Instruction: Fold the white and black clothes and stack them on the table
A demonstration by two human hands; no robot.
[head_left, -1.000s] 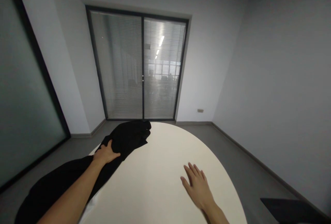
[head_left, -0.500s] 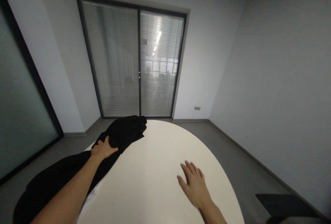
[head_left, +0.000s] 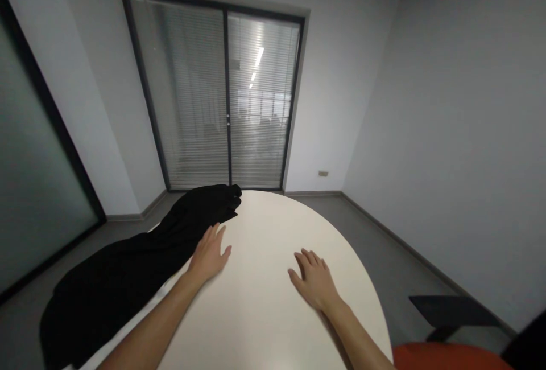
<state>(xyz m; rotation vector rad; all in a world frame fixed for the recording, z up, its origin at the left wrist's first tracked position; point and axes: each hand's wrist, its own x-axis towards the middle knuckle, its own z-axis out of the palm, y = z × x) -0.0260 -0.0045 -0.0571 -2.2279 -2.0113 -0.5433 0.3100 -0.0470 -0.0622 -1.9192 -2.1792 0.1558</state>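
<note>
the left hand (head_left: 209, 257) is palm down at the right-hand edge of the black cloth (head_left: 128, 270), thumb held out wide and fingers slightly parted; whether it touches the cloth i cannot tell. the right hand (head_left: 314, 282) is over the pale, round-edged table (head_left: 264, 313), well apart from the cloth, its thumb out and fingers loosely spread. the cloth lies rumpled along the table's left side, reaching past its rim.

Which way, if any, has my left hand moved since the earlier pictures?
Yes: your left hand moved right, from the black cloth toward the middle of the table.
</note>
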